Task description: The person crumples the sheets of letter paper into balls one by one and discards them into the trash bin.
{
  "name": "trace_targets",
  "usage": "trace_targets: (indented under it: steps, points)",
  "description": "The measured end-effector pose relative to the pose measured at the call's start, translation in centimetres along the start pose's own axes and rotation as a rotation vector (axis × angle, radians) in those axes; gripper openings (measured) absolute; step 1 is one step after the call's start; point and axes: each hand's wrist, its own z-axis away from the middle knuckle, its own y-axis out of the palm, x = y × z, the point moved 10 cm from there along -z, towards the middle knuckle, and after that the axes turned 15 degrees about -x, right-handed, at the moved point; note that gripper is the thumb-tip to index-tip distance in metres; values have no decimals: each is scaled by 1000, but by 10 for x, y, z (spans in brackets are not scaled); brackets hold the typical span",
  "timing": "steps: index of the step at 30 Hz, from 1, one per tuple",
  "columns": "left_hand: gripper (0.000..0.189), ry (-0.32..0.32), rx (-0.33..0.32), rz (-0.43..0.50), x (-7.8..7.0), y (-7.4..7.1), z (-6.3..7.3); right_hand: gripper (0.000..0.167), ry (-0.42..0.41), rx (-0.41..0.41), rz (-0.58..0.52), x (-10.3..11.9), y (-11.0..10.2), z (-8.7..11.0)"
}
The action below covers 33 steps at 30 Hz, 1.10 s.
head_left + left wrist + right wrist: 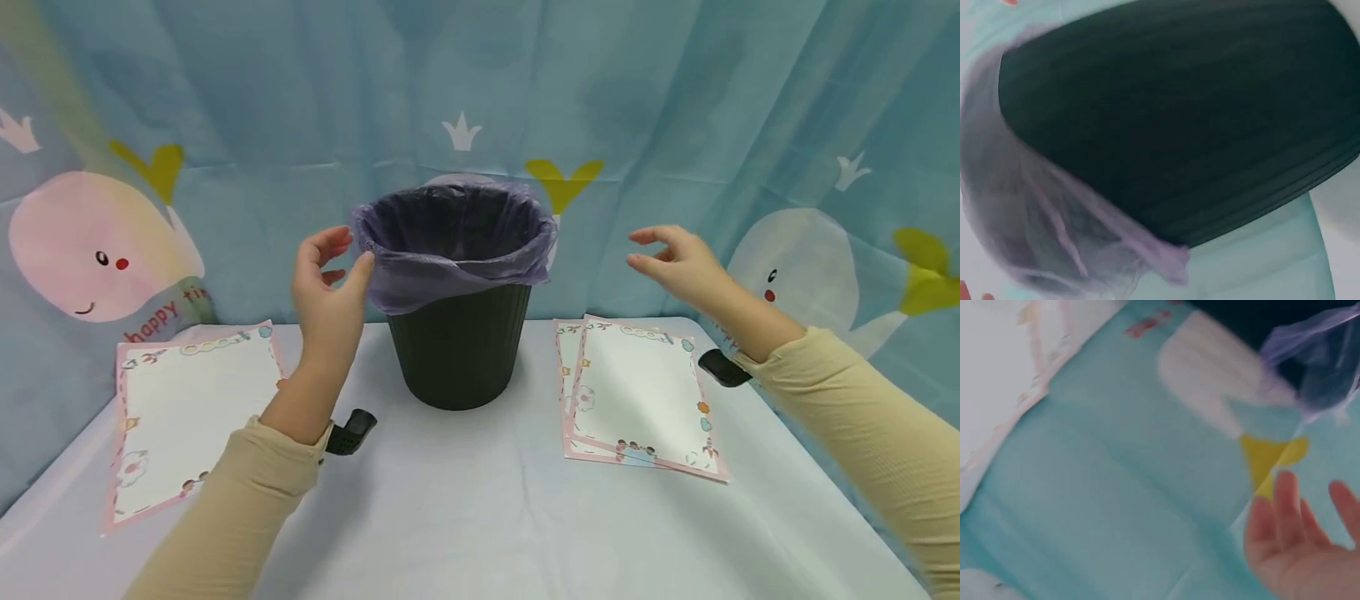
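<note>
A black ribbed trash can (461, 354) stands upright at the back middle of the table. A purple plastic trash bag (442, 279) lines it, its edge folded down outside the rim; the left wrist view shows that bag (1072, 219) hanging over the can's side. My left hand (326, 287) is beside the rim's left side, fingers loosely bent and thumb apart. The thumb overlaps the bag in the head view; whether they touch I cannot tell. To the right of the can, my right hand (678, 262) hovers in the air holding nothing, fingers relaxed.
One sheet of pink-bordered paper (202, 417) lies on the left, partly behind the left forearm. On the right, overlapping sheets of the same paper (637, 400) lie on the white tablecloth (450, 508). A blue cartoon curtain (322, 100) hangs behind.
</note>
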Motion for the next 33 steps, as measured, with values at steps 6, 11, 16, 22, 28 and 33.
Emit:
trace_targets:
  steps: [6,11,16,22,28,33]
  points:
    - [25,183,154,132,-10,12,45,79,12,228,93,-62,10,18]
    - [30,373,485,134,-15,43,105,98,88,352,81,-125,26,33]
    - [44,395,878,-71,4,81,165,111,157,414,47,-177,48,43]
    - [78,318,1243,-416,49,118,223,119,181,465,57,-218,74,51]
    - [91,420,1448,-626,75,151,263,122,222,460,100,-247,81,54]
    - [86,447,1548,-713,96,177,283,120,280,498,166,-263,85,59]
